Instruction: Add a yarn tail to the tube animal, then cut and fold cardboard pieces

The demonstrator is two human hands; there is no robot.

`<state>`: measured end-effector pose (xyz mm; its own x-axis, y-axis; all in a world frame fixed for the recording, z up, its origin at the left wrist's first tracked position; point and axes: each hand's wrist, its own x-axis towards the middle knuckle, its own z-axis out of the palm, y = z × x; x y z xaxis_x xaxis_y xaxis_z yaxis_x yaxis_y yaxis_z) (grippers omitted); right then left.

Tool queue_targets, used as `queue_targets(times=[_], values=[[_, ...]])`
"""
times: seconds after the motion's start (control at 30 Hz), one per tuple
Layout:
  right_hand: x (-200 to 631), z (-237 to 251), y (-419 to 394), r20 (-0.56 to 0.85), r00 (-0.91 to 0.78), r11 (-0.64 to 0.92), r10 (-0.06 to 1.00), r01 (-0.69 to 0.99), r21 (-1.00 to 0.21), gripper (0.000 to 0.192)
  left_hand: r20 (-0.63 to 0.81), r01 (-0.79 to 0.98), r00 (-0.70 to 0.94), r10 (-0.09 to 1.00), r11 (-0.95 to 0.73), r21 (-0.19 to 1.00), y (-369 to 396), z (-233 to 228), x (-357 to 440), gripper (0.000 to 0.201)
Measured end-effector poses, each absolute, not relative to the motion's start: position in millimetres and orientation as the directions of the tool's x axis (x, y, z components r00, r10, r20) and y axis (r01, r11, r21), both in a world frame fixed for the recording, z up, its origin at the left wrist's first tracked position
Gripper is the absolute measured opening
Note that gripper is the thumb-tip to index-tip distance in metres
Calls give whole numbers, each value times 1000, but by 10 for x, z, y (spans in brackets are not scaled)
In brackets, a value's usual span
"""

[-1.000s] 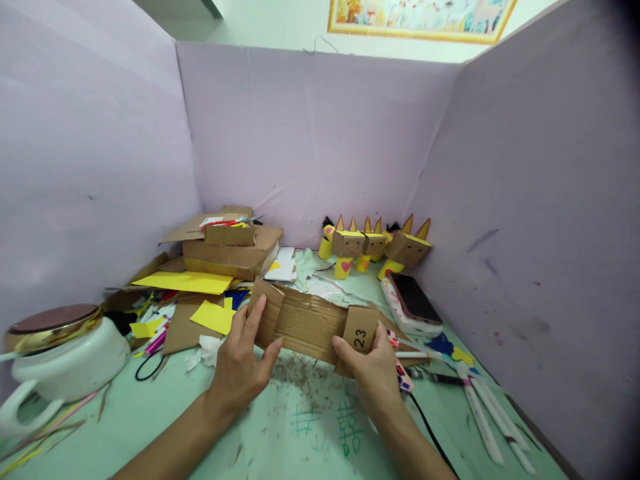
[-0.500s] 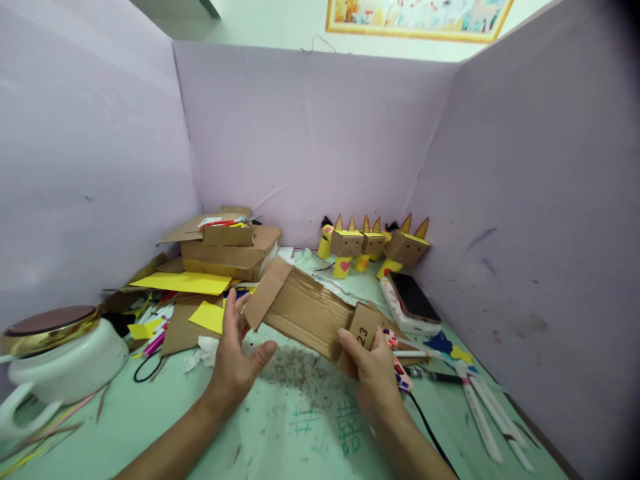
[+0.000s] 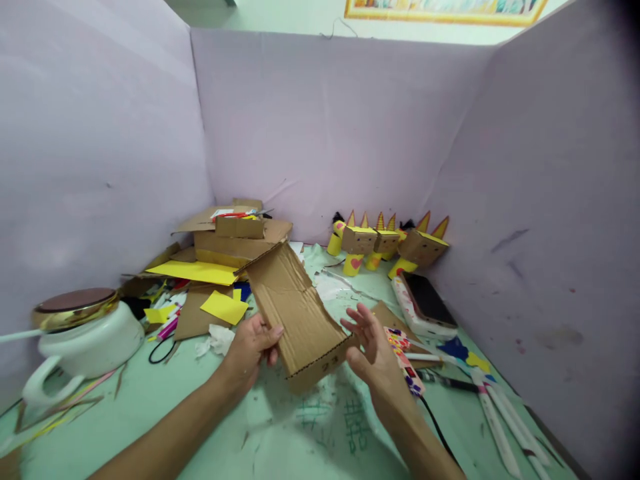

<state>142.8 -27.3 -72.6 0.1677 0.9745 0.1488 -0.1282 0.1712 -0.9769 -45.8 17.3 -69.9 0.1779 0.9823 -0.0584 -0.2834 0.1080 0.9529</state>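
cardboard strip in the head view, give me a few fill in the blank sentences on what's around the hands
1. The left hand grips the long edge of the ___ strip.
2. The right hand is open, with fingers spread, just to the ___ of the strip's near end.
3. The phone lies in front of small cardboard figures with ___ bodies.
4. At the table's left edge stands a white pot with a ___ lid.

Missing words: cardboard; right; yellow; gold
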Motion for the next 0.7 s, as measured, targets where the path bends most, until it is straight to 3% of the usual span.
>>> queue_targets(times=[0.1,0.13,0.27,0.33,0.47,0.57,0.7], values=[[1634,-608,-337,220,-156,224,963,8,-975,80,-55,-260,274,960,129,957,163,-731,-490,45],[1677,-593,-355,216,-159,218,963,-7,-976,76,-59,-245,316,947,142,959,155,-750,-483,46],[1748,-618,-370,-5,104,36,995,-391,-920,67,-98,-196,456,884,208,958,103,-794,-411,47],[1729,-645,-352,-142,63,-90,988,-511,-855,63,-122,-209,527,841,267,941,79,-787,-378,47],[1561,-686,-302,-248,-97,-264,964,-476,-839,42,-109,-201,616,780,290,936,78,-776,-366,44],[1396,-679,-222,-269,-60,-262,961,-502,-824,45,-71,-159,609,790,209,965,96,-786,-385,44],[1298,-608,-35,-250,210,-74,945,-608,-790,48,-83,-151,529,844,190,970,67,-769,-389,49]])
